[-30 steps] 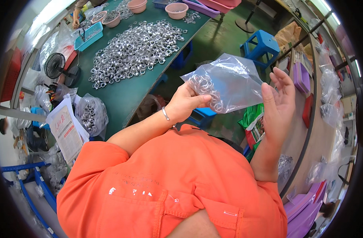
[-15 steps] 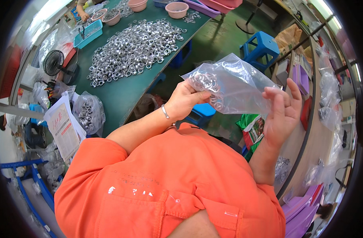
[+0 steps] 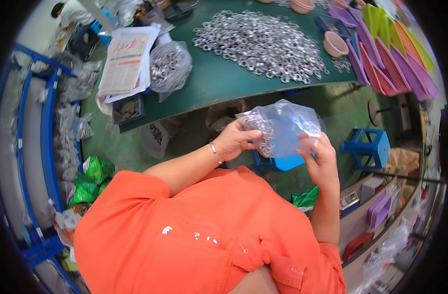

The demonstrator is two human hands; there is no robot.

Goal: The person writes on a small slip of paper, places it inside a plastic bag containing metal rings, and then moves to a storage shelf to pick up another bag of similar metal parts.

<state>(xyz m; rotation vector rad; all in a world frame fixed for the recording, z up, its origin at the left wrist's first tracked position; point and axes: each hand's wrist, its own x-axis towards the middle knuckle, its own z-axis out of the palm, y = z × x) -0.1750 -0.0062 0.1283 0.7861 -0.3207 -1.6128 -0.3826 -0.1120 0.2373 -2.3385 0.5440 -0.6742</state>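
A clear plastic bag (image 3: 295,125) is held up in front of my orange shirt, with several silvery metal rings (image 3: 264,134) gathered at its left end. My left hand (image 3: 235,140) pinches that end, thumb over the plastic beside the rings. At the bag's other end, the fingers of my right hand (image 3: 321,156) are bent around the plastic, a little blurred. Beyond the hands, a large heap of similar rings (image 3: 263,46) lies on the green table (image 3: 204,93).
Left on the table are a newspaper (image 3: 123,63) and a full bag of rings (image 3: 167,68). A pink bowl (image 3: 335,45) and stacked coloured trays (image 3: 388,63) stand at far right. A blue stool (image 3: 367,148) is right of my hands; blue shelving (image 3: 45,147) lines the left.
My view has turned left, so the table and heap appear farther right. My right hand's fingers, spread beside the bag before, have closed on its end. My left hand keeps its hold.
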